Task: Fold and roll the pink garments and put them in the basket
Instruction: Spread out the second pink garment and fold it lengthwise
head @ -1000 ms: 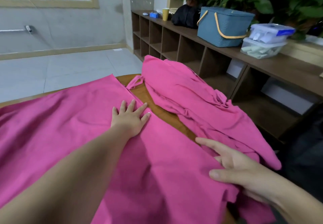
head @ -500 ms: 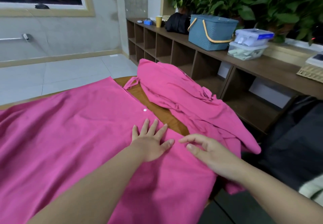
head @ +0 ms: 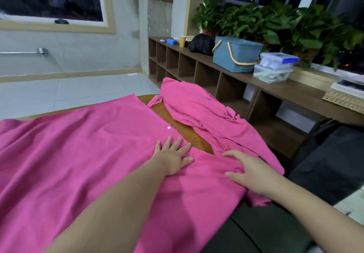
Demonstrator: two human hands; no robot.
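A large pink garment (head: 82,154) with a white button lies spread flat over the wooden table (head: 189,134). My left hand (head: 172,157) rests flat on it, fingers spread, near its right edge. My right hand (head: 250,172) lies palm down on the pink cloth at the table's right side, fingers apart, holding nothing. A second pink garment (head: 206,112) lies crumpled on the table's far right, draping over the edge. The blue basket (head: 235,57) with yellow handles stands on the shelf unit to the right, lid closed.
A brown cubby shelf (head: 226,87) runs along the right wall. On it stand clear plastic boxes (head: 275,67), a black bag (head: 201,43), a yellow cup (head: 182,41) and a woven tray (head: 344,99). Potted plants (head: 275,22) line the window. A dark chair (head: 325,164) is at the right.
My left hand slid along the garment's edge towards me and to the right. My right hand moved up onto the cloth beside it. The head camera tilted up.
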